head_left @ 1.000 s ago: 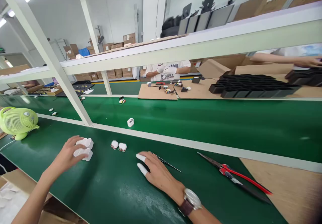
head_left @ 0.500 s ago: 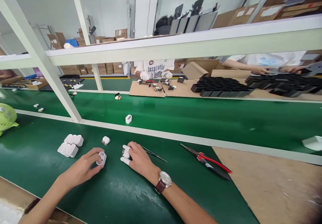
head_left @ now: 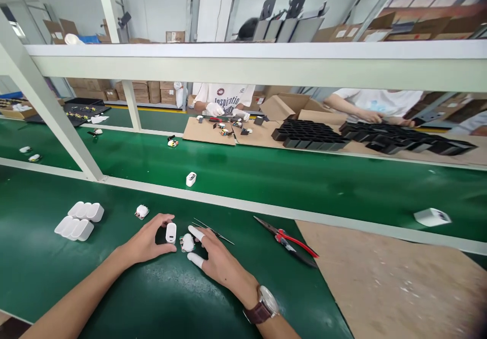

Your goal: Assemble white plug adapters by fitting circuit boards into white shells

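- Green desk (head_left: 152,301): bears all items below.
- Cardboard sheet (head_left: 380,278): flat, at right.
- Left hand (head_left: 146,240): partly open, thumb and fingers at opposite sides of a white case (head_left: 171,233); firmness of hold cannot be told.
- Right hand (head_left: 215,255): partly open, two white-covered fingertips about a small white part (head_left: 187,243); grip cannot be confirmed.
- Pliers (head_left: 280,235): handles reaching the cardboard edge.
- White cups (head_left: 84,228): two rows, left of left hand.
- Tweezers (head_left: 218,234): just beyond right hand.
- Case: between hands, slotted face up.
- Part: just right of case.
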`<state>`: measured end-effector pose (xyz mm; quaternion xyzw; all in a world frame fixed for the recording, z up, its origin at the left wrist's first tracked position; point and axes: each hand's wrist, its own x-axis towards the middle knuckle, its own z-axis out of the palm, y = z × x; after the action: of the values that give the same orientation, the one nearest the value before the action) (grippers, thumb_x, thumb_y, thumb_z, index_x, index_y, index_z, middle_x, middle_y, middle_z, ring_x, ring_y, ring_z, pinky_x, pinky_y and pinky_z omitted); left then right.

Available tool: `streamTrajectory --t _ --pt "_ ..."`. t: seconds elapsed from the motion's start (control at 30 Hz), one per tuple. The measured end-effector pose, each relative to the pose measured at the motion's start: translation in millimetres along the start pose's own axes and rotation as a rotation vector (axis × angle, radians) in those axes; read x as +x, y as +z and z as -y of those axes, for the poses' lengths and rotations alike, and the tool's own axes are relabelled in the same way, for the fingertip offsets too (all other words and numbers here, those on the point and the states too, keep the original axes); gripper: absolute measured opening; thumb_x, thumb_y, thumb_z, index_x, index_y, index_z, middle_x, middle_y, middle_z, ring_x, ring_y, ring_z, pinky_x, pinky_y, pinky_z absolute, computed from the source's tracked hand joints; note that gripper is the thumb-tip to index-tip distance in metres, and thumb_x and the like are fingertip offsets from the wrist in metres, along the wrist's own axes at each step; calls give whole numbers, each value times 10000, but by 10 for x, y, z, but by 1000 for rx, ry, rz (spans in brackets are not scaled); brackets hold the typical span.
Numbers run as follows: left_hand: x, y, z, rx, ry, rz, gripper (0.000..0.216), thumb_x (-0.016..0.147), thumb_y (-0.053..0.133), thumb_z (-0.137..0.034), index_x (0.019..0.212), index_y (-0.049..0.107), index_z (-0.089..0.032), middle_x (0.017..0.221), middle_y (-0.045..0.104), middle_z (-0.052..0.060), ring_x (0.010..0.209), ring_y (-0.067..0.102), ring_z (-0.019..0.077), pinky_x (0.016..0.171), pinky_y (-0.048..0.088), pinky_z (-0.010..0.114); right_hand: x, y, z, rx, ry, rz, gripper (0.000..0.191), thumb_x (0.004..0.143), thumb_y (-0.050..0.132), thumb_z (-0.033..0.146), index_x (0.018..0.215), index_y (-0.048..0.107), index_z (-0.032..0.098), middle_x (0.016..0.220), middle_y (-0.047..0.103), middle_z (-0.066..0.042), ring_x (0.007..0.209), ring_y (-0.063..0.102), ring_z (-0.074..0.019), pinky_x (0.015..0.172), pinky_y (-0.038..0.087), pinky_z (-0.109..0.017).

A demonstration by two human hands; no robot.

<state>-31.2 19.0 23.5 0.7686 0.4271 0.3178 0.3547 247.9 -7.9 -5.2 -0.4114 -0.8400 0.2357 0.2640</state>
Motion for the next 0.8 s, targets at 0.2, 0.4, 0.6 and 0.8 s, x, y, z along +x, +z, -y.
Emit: streamTrajectory --t 0.2,0.4,0.6,0.8 --pt "-104 23 -44 -195 -45 8 768 807 841 -258 1516 552 -318 1458 642 115 1369 592 342 1206 438 520 56 -38 132 -17 -58 -99 513 994 611 128 1469 492 279 1335 658 -101 1260 643 -266 1192 467 -549" --pt "-122 85 -46 -21 -48 -72 761 811 864 -315 1506 558 -360 1304 705 85 1106 688 292 1017 571 446 55 -18 160 68 -66 -168 419 1012 582 177 1414 517 280 1273 596 -109 1146 667 -243 983 615 -405" --pt "-130 -17 -61 40 -55 87 749 790 896 -319 1471 589 -378 1280 705 75 959 688 247 879 602 369 46 -6 169 136 -47 -337 470 1029 594 215 1466 441 292 1265 596 -117 1034 678 -235 894 632 -401" --pt "-115 45 -124 49 105 77 615 912 729 -194 1487 570 -344 1385 641 105 1313 586 319 1123 500 447 -28 -3 301 62 -183 -313 565 1035 620 223 1542 377 285 1315 619 -142 1188 661 -275 991 614 -444"
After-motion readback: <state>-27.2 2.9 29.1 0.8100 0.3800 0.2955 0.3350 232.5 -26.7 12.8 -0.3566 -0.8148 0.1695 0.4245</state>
